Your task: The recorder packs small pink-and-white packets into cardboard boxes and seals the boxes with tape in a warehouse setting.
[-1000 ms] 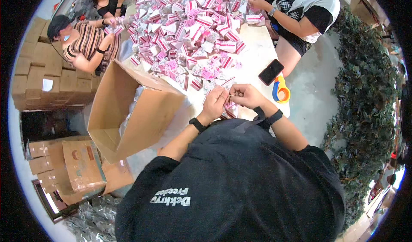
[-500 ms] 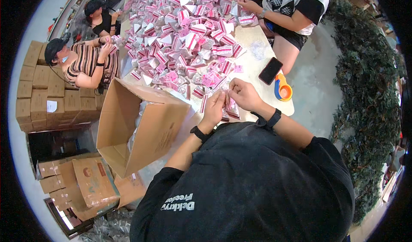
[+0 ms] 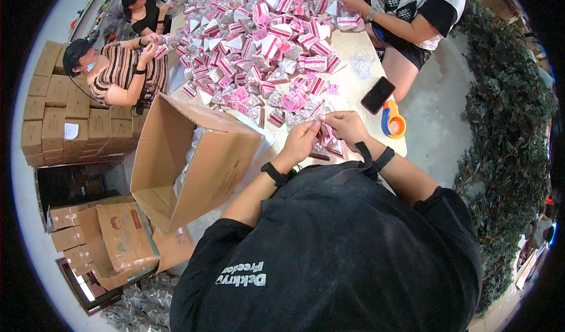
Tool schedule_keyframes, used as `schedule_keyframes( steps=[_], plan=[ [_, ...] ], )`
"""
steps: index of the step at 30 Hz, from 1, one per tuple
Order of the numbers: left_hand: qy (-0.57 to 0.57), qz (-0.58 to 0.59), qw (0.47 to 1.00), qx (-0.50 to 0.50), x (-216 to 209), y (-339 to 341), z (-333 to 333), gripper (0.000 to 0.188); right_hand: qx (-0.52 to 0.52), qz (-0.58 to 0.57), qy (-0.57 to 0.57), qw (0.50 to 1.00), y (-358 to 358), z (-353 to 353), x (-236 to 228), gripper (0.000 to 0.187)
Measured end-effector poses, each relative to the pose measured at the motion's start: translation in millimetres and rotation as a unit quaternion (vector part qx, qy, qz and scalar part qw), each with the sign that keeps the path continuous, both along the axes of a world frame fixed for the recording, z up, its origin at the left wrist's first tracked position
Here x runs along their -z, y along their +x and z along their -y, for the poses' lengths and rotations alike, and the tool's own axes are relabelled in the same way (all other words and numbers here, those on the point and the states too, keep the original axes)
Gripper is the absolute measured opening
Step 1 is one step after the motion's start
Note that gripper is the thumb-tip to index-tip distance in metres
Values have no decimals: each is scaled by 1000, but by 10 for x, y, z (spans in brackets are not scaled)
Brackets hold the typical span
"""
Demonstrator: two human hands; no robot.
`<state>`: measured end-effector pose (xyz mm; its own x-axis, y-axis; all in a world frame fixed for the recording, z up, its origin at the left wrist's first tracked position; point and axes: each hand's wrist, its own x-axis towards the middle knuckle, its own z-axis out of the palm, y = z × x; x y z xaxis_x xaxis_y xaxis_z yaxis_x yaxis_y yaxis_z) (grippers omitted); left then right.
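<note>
At the near edge of the table (image 3: pixel 360 105), my left hand (image 3: pixel 301 142) and my right hand (image 3: pixel 348 127) meet, their fingertips pinched together. Between them is a small clear packet (image 3: pixel 328 138) with pink and white parts, partly hidden by my fingers. More packets with dark red striped cards lie just under my hands. A large heap of similar clear packets (image 3: pixel 259 44), with pink, white and dark red cards, spreads over the table beyond.
An open cardboard box (image 3: pixel 220 173) stands tilted at my left. A phone (image 3: pixel 378 95) and a blue-and-orange ring-shaped tool (image 3: pixel 393 120) lie at right. Co-workers sit on both sides. Stacked cartons (image 3: pixel 53 123) are far left; dark green foliage (image 3: pixel 506 138) fills the right.
My fingertips have drawn together at the packet's top, and the left hand has turned slightly toward the right one. The whole view has shifted a little.
</note>
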<state>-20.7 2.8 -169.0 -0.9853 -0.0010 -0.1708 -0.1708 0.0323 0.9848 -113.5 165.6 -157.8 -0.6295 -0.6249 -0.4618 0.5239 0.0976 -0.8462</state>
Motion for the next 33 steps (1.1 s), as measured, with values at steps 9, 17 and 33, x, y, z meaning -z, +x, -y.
schedule_keyframes(
  steps=[9,17,33],
  plan=[
    [-275,59,959,24,-220,-56,-57,42,-16,15,22,1000,-47,-32,17,20],
    [-325,50,944,35,-74,34,-115,30,-130,-237,132,954,-118,-34,35,20],
    [-357,9,931,74,-109,41,-47,26,-227,-434,225,843,-182,-164,22,22]
  ],
)
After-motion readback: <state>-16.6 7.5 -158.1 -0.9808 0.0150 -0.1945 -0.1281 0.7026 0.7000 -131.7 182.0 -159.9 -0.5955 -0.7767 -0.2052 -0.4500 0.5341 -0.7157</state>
